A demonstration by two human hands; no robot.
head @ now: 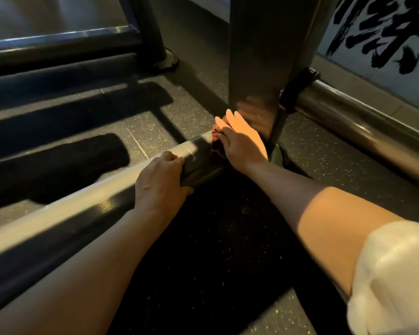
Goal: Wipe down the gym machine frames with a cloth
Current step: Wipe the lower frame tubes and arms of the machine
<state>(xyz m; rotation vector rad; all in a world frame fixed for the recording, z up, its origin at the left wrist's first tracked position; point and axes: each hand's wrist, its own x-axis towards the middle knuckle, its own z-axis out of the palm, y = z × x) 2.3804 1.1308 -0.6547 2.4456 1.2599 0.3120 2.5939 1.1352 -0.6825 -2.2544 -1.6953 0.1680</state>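
Right hand [240,143] presses a crumpled reddish cloth [215,139] against the joint where the low dark round steel frame tube [82,201] meets the wide grey metal upright post [264,68], fingers nearly straight over it. Left hand [160,180] curls round the tube, just short of the post. Risk: cloth bunches, slips off at the joint. Tight corner by the post; speckled rubber floor [203,262] open nearer the person.

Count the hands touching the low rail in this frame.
2. The left hand rests on the rail mid-frame; the right hand presses a cloth at its joint with the upright.
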